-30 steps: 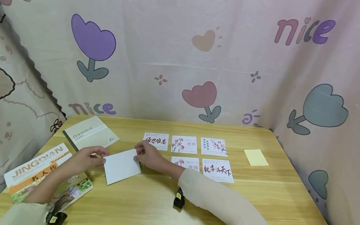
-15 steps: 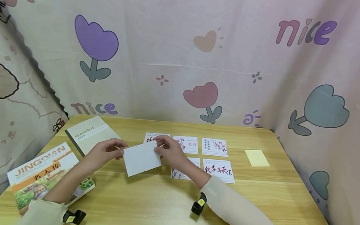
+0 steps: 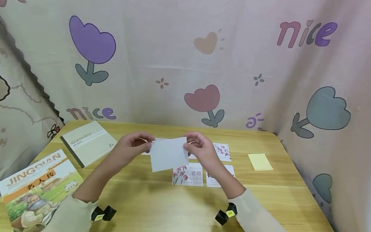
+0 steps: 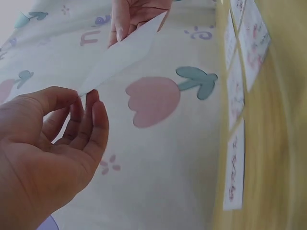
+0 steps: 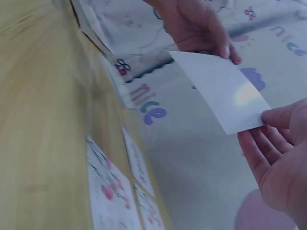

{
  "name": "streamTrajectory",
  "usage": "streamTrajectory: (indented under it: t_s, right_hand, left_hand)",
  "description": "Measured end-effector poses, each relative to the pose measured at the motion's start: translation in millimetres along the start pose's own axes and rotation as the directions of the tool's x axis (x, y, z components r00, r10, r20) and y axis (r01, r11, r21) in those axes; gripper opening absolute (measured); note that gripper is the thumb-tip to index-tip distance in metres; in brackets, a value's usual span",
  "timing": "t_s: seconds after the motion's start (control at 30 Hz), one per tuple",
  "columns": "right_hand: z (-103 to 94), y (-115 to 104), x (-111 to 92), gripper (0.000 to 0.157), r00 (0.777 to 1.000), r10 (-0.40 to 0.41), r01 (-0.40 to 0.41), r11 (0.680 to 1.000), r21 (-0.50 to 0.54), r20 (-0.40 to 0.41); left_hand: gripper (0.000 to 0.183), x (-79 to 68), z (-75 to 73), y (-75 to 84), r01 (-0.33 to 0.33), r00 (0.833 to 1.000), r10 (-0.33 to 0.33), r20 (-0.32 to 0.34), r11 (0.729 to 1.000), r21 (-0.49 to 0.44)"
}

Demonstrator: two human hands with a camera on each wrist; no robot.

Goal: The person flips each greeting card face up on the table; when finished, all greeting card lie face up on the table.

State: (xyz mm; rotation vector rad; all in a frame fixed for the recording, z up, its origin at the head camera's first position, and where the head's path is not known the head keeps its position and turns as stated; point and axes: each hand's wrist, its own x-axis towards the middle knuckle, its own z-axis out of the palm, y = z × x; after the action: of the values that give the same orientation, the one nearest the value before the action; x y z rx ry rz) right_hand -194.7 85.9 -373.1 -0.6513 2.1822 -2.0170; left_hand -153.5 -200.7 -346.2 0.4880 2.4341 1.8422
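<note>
A white card [image 3: 169, 156], its blank side toward the head camera, is held up above the table between both hands. My left hand [image 3: 133, 146] pinches its left edge near the upper corner, thumb against fingers. On the opposite side my right hand [image 3: 202, 151] pinches the right edge near the top. The right wrist view shows the card [image 5: 220, 91] tilted, a bright reflection on it. Behind and below it lie printed cards in two rows, among them a pink flower card [image 3: 188, 174] and a blossom card [image 3: 222, 152]. The held card and hands partly hide the back row.
A Gambit notebook [image 3: 88, 141] lies at the back left of the wooden table [image 3: 165, 215]. In front of it is an illustrated book [image 3: 39, 188], partly under the left sleeve. A yellow sticky-note pad [image 3: 260, 162] lies at right. A patterned curtain [image 3: 152, 38] hangs behind.
Both hands have carried the white card rightward from beside the books to in front of the printed cards. They have raised it a little, and its tilt has lessened.
</note>
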Motion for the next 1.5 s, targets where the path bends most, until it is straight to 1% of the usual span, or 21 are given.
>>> streamTrajectory:
  t_s: [0.2,0.33,0.43,0.53,0.6,0.67,0.73,0.83,0.87,0.93,0.97,1.0,1.03,1.07,1.13,1.23,1.27,1.3,1.37,1.43,1.5]
  right_hand:
    - [-17.0,-14.0,-10.3,0.034,1.000,0.009,-0.007,0.998,-0.066,0.018]
    - [-20.2,-22.3,-15.9,0.024,0.999,-0.036,0.041,0.987,-0.158,0.030]
    - [-17.8,-26.0,-19.1,0.020,0.996,-0.080,0.086,0.972,-0.219,0.035]
    - [-13.5,-27.5,-20.5,0.020,0.994,-0.105,0.106,0.963,-0.248,0.015]
    - [-10.4,-27.3,-20.8,0.022,0.995,-0.104,0.098,0.964,-0.248,-0.010]
    - [-7.7,-26.9,-21.0,0.024,0.994,-0.101,0.091,0.966,-0.242,-0.031]
    - [-5.1,-26.4,-21.5,0.027,0.994,-0.099,0.086,0.970,-0.229,-0.048]
    - [-1.7,-26.1,-22.7,0.031,0.992,-0.108,0.090,0.971,-0.221,-0.071]
    - [-0.6,-25.9,-23.2,0.031,0.991,-0.111,0.092,0.972,-0.217,-0.078]
    - [1.5,-24.8,-24.4,0.033,0.989,-0.123,0.105,0.974,-0.200,-0.084]
    - [2.8,-24.5,-25.3,0.033,0.988,-0.128,0.110,0.976,-0.189,-0.084]
    - [4.1,-24.0,-26.2,0.034,0.988,-0.133,0.116,0.977,-0.178,-0.084]
    - [5.7,-23.5,-27.0,0.033,0.987,-0.139,0.124,0.979,-0.165,-0.083]
    - [7.3,-23.0,-27.9,0.033,0.986,-0.145,0.132,0.980,-0.150,-0.081]
    - [11.1,-22.9,-30.0,0.034,0.984,-0.161,0.151,0.981,-0.125,-0.075]
    - [17.6,-22.6,-32.3,0.039,0.979,-0.194,0.188,0.978,-0.090,-0.060]
    - [19.8,-22.5,-32.8,0.041,0.977,-0.209,0.204,0.975,-0.086,-0.053]
    - [22.0,-22.2,-33.2,0.043,0.973,-0.227,0.222,0.971,-0.088,-0.048]
    - [25.9,-21.1,-33.6,0.047,0.963,-0.267,0.262,0.960,-0.098,-0.036]
    - [29.1,-19.5,-33.8,0.046,0.950,-0.311,0.305,0.942,-0.141,-0.023]
    - [31.9,-17.2,-33.8,0.042,0.934,-0.357,0.351,0.919,-0.181,-0.003]
  left_hand:
    - [0.023,11.3,8.7,8.0,-0.043,0.999,0.043,0.003,0.999,0.000]
    - [0.024,17.4,12.1,7.3,-0.047,0.999,0.047,-0.014,0.999,0.016]
    - [0.021,20.7,16.1,3.1,-0.065,0.997,0.068,-0.030,0.993,0.094]
    - [0.016,22.9,22.5,-0.2,-0.101,0.992,0.115,-0.052,0.969,0.224]
    - [0.015,22.6,27.6,-0.1,-0.120,0.986,0.149,-0.073,0.943,0.311]
    - [0.016,21.5,33.2,1.5,-0.140,0.976,0.194,-0.098,0.906,0.400]
    - [0.018,18.8,38.9,4.6,-0.156,0.962,0.244,-0.121,0.858,0.490]
    - [0.022,14.5,47.8,9.6,-0.176,0.931,0.335,-0.147,0.762,0.623]
    - [0.022,13.2,50.5,11.1,-0.179,0.920,0.361,-0.154,0.735,0.654]
    - [0.022,10.6,55.6,14.1,-0.192,0.903,0.402,-0.154,0.697,0.691]
    - [0.022,9.5,57.9,15.4,-0.197,0.899,0.411,-0.153,0.691,0.696]
    - [0.022,8.6,59.9,16.7,-0.201,0.899,0.411,-0.151,0.695,0.691]
    - [0.022,7.9,61.5,17.5,-0.206,0.902,0.405,-0.147,0.705,0.678]
    - [0.022,7.3,62.8,18.1,-0.209,0.909,0.391,-0.144,0.728,0.653]
    - [0.024,6.5,64.7,19.1,-0.212,0.929,0.345,-0.133,0.792,0.572]
    - [0.028,5.7,66.8,20.0,-0.199,0.959,0.260,-0.112,0.901,0.384]
    - [0.029,5.3,67.5,20.2,-0.191,0.967,0.232,-0.102,0.931,0.310]
    - [0.031,4.8,68.2,20.6,-0.184,0.974,0.210,-0.088,0.954,0.237]
    - [0.035,4.1,69.9,21.1,-0.161,0.984,0.168,-0.062,0.981,0.106]
    - [0.039,3.5,71.3,21.3,-0.136,0.990,0.136,-0.033,0.991,0.005]
    - [0.041,3.1,72.3,21.4,-0.115,0.993,0.115,-0.011,0.992,-0.055]
